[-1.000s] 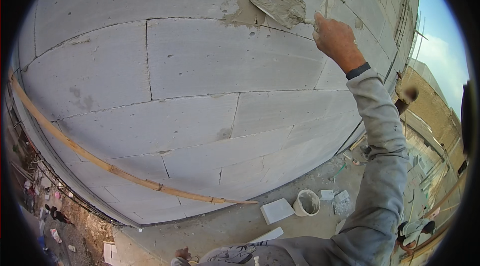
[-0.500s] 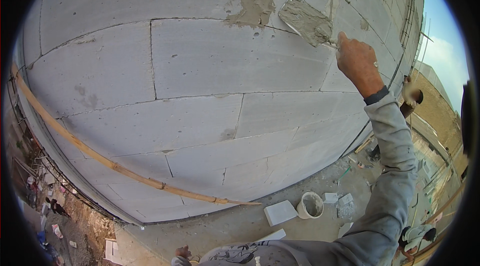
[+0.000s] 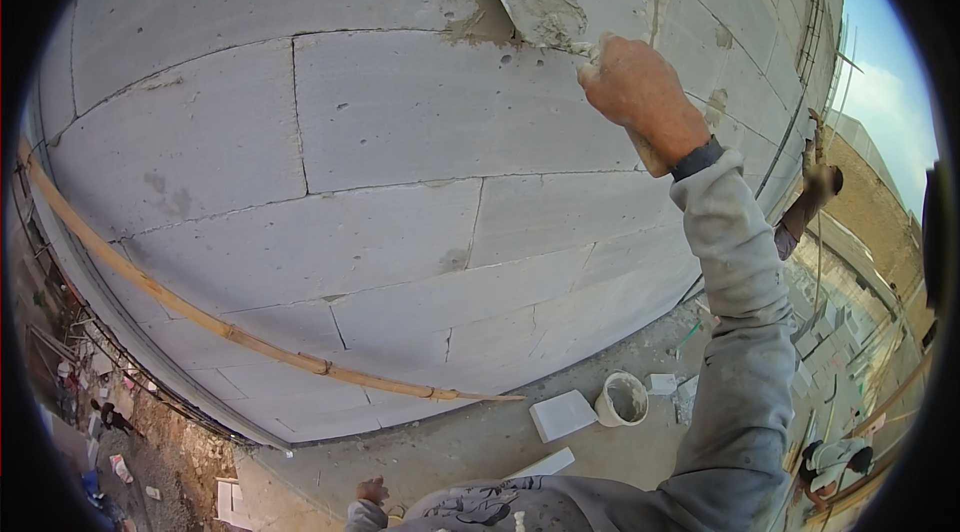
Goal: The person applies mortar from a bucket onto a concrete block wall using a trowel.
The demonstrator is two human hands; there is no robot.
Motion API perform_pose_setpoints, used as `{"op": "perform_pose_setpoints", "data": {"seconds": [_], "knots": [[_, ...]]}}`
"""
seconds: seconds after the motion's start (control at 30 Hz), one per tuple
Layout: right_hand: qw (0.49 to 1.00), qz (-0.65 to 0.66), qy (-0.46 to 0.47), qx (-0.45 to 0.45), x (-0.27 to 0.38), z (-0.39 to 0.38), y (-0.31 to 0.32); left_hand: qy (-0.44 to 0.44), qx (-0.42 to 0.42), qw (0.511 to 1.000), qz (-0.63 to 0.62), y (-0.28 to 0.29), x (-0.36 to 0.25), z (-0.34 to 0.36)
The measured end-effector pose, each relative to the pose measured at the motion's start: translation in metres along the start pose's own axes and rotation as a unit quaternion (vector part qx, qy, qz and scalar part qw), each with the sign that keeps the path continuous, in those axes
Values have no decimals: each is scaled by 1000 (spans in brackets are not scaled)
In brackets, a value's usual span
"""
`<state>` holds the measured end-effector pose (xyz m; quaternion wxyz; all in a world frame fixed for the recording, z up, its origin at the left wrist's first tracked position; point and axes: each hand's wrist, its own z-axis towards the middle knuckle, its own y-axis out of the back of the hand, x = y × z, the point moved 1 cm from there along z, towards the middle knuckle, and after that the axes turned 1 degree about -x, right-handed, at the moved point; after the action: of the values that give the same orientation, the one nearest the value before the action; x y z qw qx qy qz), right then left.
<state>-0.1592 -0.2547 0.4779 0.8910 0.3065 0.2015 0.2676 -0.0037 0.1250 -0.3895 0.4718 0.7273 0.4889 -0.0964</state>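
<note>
My right hand (image 3: 643,97) is closed round the handle of a trowel (image 3: 540,0), raised against the pale block wall (image 3: 400,112). Grey mortar coats the visible face of its blade. Behind the blade, partly hidden by it, a damp mortar patch (image 3: 468,7) spreads over a joint between blocks. Low at the bottom edge, my left hand (image 3: 372,490) hangs beside my body with its fingers curled. Whatever it may hold is too small to make out.
A bamboo pole (image 3: 230,332) slants across the wall's lower left. On the floor below stand a mortar-smeared bucket (image 3: 622,400) and a white block (image 3: 562,418). One person (image 3: 815,187) is by the wall at right; another (image 3: 835,467) bends at lower right.
My right hand has carried the trowel left and slightly up, from beside the mortar patch to over it. My left hand has risen slightly. The person by the wall has shifted.
</note>
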Motion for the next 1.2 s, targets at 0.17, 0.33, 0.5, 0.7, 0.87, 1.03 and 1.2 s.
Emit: {"op": "perform_pose_setpoints", "data": {"seconds": [0.17,0.33,0.5,0.7,0.87,1.03,1.2], "knots": [[996,73,-21,57,18,-38,-36,55,24,988,-141,1,12,-12],[985,100,-40,133,23,-85,-62,-134,96,942,293,-1,27,-11],[976,114,-45,182,27,-120,-72,139,56,977,-153,6,38,-23],[949,224,-56,213,11,-135,-80,79,41,980,-179,19,39,-48],[862,474,-112,138,2,-108,-54,113,-29,969,-216,31,51,-63],[581,787,-150,141,16,-134,-89,49,25,997,62,39,37,-70],[308,912,-168,214,53,-214,-155,11,46,991,123,25,45,-104]]}}
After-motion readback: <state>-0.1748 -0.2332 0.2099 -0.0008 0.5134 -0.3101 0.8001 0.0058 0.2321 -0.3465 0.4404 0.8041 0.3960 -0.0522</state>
